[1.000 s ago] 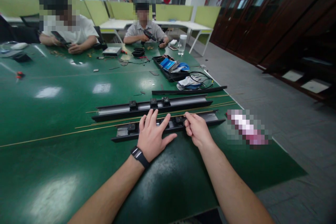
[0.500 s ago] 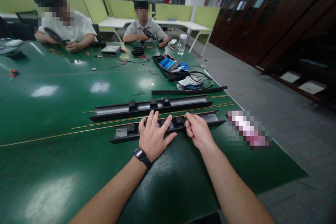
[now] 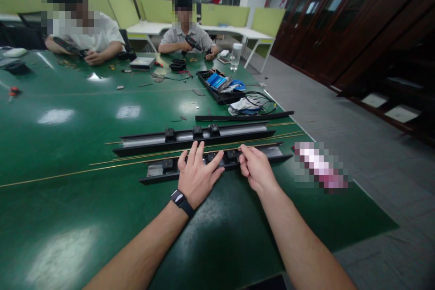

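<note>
Fingers spread, my left hand (image 3: 197, 176) lies over the middle of the nearer black channel (image 3: 279, 159), its fingertips reaching the channel's far edge. My right hand (image 3: 257, 168) pinches a long thin brass-coloured rod (image 3: 68, 174) between thumb and finger, above the right part of that channel. The rod runs left along the far edge and well past the channel's end. Small black blocks (image 3: 167, 165) sit inside the channel, some partly covered by my hands. Behind it lies a second channel (image 3: 234, 139) with three black blocks, and more thin rods (image 3: 102, 161) between the two.
A black strip (image 3: 238, 117), gloves (image 3: 243, 106) and a black tray (image 3: 220, 98) with blue items lie farther back. A clear cup (image 3: 235, 56) stands near the right edge. Two people (image 3: 186, 41) across the green table (image 3: 84, 217) hold power tools. A blurred pink item (image 3: 321, 167) is at right.
My left hand and the left ends of the channels shift very slightly left in view. My right hand keeps its pinch in nearly the same place.
</note>
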Tool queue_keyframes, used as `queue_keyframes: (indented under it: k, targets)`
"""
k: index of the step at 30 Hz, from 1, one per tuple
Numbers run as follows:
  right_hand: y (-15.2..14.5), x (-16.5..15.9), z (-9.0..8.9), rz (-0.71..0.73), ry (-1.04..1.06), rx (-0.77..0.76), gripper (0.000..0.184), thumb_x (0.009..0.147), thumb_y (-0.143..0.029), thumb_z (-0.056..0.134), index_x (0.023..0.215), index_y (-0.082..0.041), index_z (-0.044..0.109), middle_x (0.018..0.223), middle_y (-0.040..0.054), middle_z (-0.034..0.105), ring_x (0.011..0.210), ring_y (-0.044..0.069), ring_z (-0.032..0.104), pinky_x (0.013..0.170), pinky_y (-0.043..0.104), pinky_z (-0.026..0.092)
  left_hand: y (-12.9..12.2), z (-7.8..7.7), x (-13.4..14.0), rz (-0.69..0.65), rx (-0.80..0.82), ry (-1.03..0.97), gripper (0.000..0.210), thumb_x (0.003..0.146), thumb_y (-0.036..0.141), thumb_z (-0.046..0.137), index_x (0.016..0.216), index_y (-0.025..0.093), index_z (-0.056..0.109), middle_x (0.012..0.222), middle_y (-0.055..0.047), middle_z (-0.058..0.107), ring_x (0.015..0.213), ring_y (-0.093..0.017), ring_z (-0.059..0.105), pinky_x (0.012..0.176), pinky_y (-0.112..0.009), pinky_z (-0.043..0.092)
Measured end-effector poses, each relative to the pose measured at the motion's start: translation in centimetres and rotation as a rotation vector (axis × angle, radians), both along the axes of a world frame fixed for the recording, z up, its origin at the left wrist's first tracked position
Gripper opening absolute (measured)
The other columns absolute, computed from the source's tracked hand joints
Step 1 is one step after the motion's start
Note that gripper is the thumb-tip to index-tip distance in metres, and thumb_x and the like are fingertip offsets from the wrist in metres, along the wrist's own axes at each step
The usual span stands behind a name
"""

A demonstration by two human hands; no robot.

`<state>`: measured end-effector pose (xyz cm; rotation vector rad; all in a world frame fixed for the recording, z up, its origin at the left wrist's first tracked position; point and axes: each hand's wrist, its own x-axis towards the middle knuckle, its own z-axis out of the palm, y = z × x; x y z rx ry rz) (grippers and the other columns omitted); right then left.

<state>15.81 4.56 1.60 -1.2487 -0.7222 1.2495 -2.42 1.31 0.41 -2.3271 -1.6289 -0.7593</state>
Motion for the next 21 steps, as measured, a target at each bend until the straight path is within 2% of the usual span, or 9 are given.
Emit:
queue_keyframes:
  k: [5,21]
  targets:
    - [0.12,-0.03,0.08,-0.014,0.011,-0.011,0.03,0.081,-0.042,0.074,0.081,-0.016,0.059,0.05,-0.0054,0.053,0.026,0.004,0.034,0.027,0.016,0.018,0.07,-0.23,0.03,-0.005,0.027,-0.003,0.032,0.096,0.041,0.054,0.127,0.041,0.064,0.153,-0.015,0.046,0.146,-0.034,0.035,0.112,-0.058,0.025]
    - [0.14,0.03,0.08,-0.067,0.035,-0.015,0.031,0.081,-0.045,0.074,0.082,-0.018,0.057,0.049,-0.0061,0.053,0.027,0.005,0.034,0.027,0.016,0.019,-0.04,-0.08,0.07,-0.004,0.011,-0.018,0.033,0.096,0.043,0.053,0.127,0.04,0.064,0.153,-0.014,0.045,0.148,-0.034,0.031,0.112,-0.058,0.025]
